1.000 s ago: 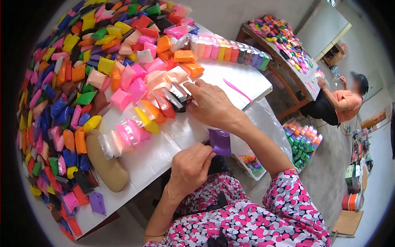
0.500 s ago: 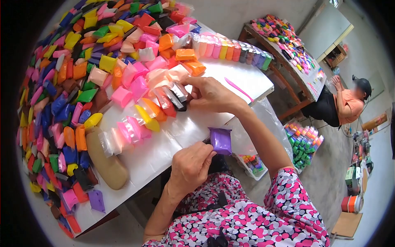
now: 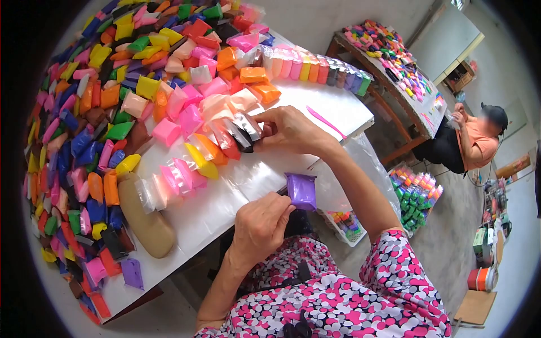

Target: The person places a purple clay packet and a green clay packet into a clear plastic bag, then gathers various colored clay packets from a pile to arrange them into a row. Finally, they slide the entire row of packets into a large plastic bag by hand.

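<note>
Between the thumb and fingers of my left hand [image 3: 260, 225] is a purple clay packet [image 3: 301, 191], held up off the table's near edge. My right hand [image 3: 290, 132] curls its fingers and thumb around the end of a short row of packets. A dark grey packet with a silvery wrapper [image 3: 249, 127] is at that end, partly covered by the fingers. Along the row lie a black packet [image 3: 241, 139], a red packet [image 3: 228, 145], an orange packet [image 3: 209, 152], a yellow packet [image 3: 201, 162] and a pink packet [image 3: 183, 177].
A big heap of coloured packets [image 3: 90, 146] covers the table's left side. A tan, rounded block [image 3: 147, 219] lies by the row. Another packet row [image 3: 315, 69] and a pink plastic knife [image 3: 327, 122] are farther back. A co-worker [image 3: 476, 138] sits at another table [image 3: 403, 84].
My right hand's fingers have shifted slightly at the row's end, uncovering more of the silvery wrapper. My left hand stays almost still with the purple packet. The co-worker's hands have moved a little.
</note>
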`<move>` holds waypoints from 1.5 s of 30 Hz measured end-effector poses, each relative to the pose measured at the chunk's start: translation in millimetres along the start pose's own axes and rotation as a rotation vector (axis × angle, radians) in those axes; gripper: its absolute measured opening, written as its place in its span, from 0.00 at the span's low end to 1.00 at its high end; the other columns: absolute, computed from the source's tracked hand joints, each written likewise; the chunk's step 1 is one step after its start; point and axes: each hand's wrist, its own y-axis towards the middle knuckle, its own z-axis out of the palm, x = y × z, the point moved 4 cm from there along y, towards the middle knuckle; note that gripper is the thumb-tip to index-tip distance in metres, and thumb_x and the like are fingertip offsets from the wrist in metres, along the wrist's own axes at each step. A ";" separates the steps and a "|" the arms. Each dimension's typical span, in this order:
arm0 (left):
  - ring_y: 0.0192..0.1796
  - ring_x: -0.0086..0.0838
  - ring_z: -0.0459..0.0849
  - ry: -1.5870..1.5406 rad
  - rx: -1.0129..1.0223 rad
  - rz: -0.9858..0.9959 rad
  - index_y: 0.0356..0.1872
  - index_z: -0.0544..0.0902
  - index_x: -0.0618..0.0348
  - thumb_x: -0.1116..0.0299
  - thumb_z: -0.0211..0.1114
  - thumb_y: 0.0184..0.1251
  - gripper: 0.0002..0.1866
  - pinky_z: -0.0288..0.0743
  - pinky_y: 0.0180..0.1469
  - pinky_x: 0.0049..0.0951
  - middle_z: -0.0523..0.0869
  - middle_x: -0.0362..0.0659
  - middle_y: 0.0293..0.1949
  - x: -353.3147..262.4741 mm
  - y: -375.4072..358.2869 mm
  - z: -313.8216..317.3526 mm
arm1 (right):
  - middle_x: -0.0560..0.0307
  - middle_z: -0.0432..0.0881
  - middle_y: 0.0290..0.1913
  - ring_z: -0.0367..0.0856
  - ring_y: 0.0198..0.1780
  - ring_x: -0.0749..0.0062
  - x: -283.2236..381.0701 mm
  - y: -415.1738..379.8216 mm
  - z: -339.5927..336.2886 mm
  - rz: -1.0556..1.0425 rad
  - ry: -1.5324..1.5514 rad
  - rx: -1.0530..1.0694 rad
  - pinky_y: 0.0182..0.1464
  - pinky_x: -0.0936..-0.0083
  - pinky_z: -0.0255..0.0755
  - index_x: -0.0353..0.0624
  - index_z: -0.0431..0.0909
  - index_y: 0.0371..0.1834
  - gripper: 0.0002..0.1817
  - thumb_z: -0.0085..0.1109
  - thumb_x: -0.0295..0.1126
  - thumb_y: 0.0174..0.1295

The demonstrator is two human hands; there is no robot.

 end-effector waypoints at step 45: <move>0.28 0.45 0.79 -0.070 -0.036 -0.085 0.36 0.78 0.64 0.78 0.63 0.64 0.03 0.72 0.29 0.39 0.78 0.49 0.28 0.4 -0.5 -2.0 | 0.47 0.83 0.32 0.82 0.35 0.58 19.2 -11.9 -11.0 -0.062 -0.084 -0.089 0.40 0.64 0.74 0.34 0.79 0.35 0.17 0.72 0.34 0.47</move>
